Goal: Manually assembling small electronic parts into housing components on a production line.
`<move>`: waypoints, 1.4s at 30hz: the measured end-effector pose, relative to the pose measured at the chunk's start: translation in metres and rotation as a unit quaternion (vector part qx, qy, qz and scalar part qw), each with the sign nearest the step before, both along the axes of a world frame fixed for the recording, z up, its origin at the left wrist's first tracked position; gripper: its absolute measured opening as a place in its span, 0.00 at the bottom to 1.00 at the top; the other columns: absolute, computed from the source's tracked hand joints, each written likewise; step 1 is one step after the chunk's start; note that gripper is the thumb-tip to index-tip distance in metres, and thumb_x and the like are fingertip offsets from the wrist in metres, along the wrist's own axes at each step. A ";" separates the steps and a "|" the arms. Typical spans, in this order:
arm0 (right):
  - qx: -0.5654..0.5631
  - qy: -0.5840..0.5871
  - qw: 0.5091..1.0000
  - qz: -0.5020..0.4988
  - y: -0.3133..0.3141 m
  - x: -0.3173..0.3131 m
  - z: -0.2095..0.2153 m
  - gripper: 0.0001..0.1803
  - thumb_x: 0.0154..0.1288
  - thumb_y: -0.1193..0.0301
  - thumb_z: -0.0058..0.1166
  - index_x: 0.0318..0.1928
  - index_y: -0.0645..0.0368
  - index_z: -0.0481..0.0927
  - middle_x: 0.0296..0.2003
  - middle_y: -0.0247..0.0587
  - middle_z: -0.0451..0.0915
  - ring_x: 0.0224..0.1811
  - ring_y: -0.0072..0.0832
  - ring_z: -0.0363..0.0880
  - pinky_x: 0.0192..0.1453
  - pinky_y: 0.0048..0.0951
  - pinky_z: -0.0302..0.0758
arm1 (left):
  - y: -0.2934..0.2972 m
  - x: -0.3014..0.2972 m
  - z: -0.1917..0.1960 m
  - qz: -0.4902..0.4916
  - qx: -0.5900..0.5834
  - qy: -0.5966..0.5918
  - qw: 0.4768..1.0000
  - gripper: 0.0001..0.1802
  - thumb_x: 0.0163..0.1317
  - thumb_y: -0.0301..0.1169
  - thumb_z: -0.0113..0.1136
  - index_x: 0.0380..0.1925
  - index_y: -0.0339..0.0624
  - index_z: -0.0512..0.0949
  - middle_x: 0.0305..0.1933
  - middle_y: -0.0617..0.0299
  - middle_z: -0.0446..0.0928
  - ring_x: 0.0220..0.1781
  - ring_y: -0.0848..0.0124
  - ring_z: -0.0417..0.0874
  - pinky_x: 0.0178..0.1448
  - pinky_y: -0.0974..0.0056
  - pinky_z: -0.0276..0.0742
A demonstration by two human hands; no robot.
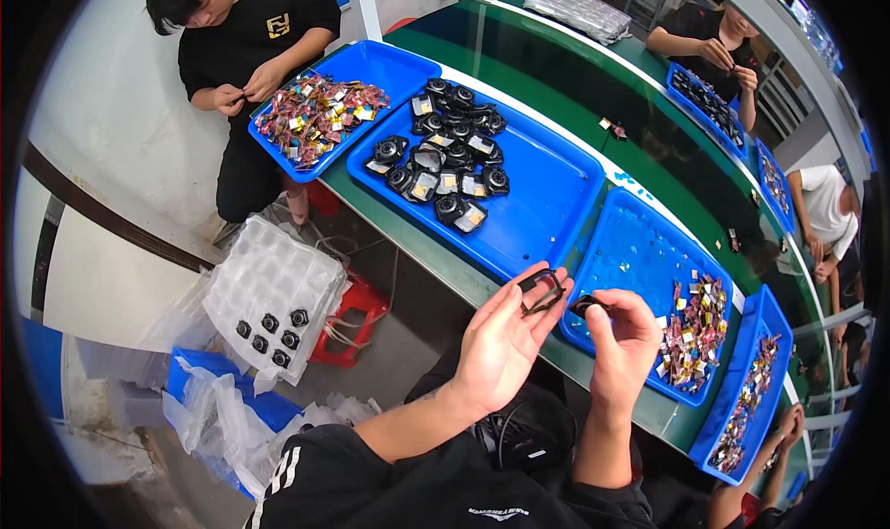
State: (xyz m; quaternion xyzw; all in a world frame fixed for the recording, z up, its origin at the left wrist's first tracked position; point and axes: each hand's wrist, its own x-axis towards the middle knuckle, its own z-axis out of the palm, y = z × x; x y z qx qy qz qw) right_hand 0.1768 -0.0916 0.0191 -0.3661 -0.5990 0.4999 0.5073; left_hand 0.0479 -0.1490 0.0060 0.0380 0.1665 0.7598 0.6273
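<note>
Palm up, my left hand (496,353) holds a black rectangular frame (556,297) with an open middle across its fingers, the thumb at its edge. Close beside it, my right hand (619,348) pinches a small dark part (586,304) between thumb and fingers; its exact kind is too small to tell. The frame and the dark part are a little apart. Both hands are over the near edge of the bench. Beyond them, a blue tray (547,200) carries several black camera-like housings (450,153) with round lenses, some showing pale square screens.
To the right, a blue tray (640,237) contains small circuit boards (695,330); another narrow tray (783,330) stands farther right. A board-filled tray (408,61) is at far left. Clear blister trays (269,279) with black parts rest by a red stool (357,320). Co-workers sit around the green belt (556,79).
</note>
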 end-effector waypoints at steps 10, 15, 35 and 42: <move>-0.099 0.120 0.987 0.045 -0.015 -0.003 0.004 0.07 0.64 0.85 0.56 0.41 0.67 0.73 0.35 0.42 0.80 0.33 0.25 0.85 0.34 0.21 0.80 | -0.002 0.028 -0.003 -0.035 0.027 0.033 0.998 0.23 0.78 0.33 0.33 0.67 0.33 0.61 0.65 0.50 0.69 0.61 0.67 0.74 0.64 0.62 0.71; -0.102 0.088 0.991 0.017 -0.017 -0.001 0.004 0.06 0.62 0.87 0.57 0.37 0.68 0.75 0.36 0.38 0.76 0.34 0.24 0.84 0.37 0.20 0.81 | -0.003 0.030 -0.013 -0.050 0.027 0.069 0.996 0.24 0.78 0.35 0.33 0.66 0.33 0.62 0.68 0.47 0.66 0.66 0.61 0.72 0.67 0.56 0.70; 0.026 -0.042 0.998 -0.042 -0.021 0.011 -0.004 0.10 0.56 0.81 0.66 0.37 0.65 0.77 0.34 0.35 0.74 0.31 0.17 0.76 0.35 0.16 0.75 | -0.007 0.031 -0.015 -0.020 0.088 0.270 0.959 0.24 0.77 0.36 0.37 0.64 0.26 0.62 0.67 0.38 0.65 0.68 0.53 0.71 0.70 0.51 0.70; -0.068 -0.026 0.997 -0.013 -0.014 0.011 -0.001 0.22 0.54 0.80 0.67 0.49 0.64 0.73 0.40 0.35 0.75 0.38 0.16 0.73 0.37 0.16 0.77 | -0.005 0.029 -0.020 -0.034 0.067 0.281 0.957 0.21 0.76 0.32 0.43 0.61 0.28 0.68 0.61 0.49 0.74 0.64 0.64 0.75 0.70 0.61 0.68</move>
